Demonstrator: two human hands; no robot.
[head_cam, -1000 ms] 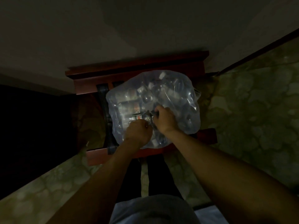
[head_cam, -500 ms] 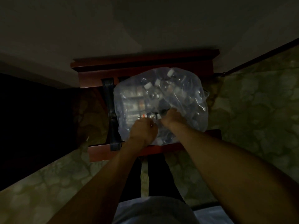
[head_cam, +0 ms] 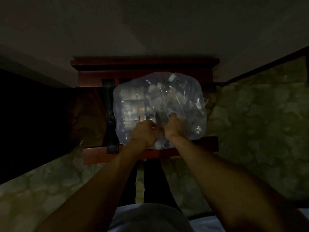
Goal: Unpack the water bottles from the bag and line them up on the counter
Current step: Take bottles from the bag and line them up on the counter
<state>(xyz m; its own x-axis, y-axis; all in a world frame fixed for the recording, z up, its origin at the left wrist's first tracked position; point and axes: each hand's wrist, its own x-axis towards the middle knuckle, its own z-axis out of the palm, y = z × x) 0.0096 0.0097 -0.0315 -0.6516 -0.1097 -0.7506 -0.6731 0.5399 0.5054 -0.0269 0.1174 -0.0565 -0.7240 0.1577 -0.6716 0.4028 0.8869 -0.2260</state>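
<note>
A clear plastic bag (head_cam: 189, 99) full of several water bottles sits on a red-brown wooden chair (head_cam: 143, 66) below me. White caps show through the film near the bag's far side, among them a bottle cap (head_cam: 172, 77). My left hand (head_cam: 143, 133) is curled and pinches the bunched plastic at the bag's near middle. My right hand (head_cam: 173, 126) grips the plastic right beside it, fingers curled into the film. The two hands nearly touch. The scene is very dark and the bag's knot is hidden between the hands.
The chair stands against a pale wall (head_cam: 150, 27). Green patterned floor (head_cam: 259, 131) spreads to the right and lower left. A dark area (head_cam: 30, 118) lies to the left. A black strap (head_cam: 108, 114) runs along the chair seat's left side.
Both hands stayed on the bag's near middle and drew closer together, tugging the plastic. The view shifted slightly, so the chair and bag sit more to the right.
</note>
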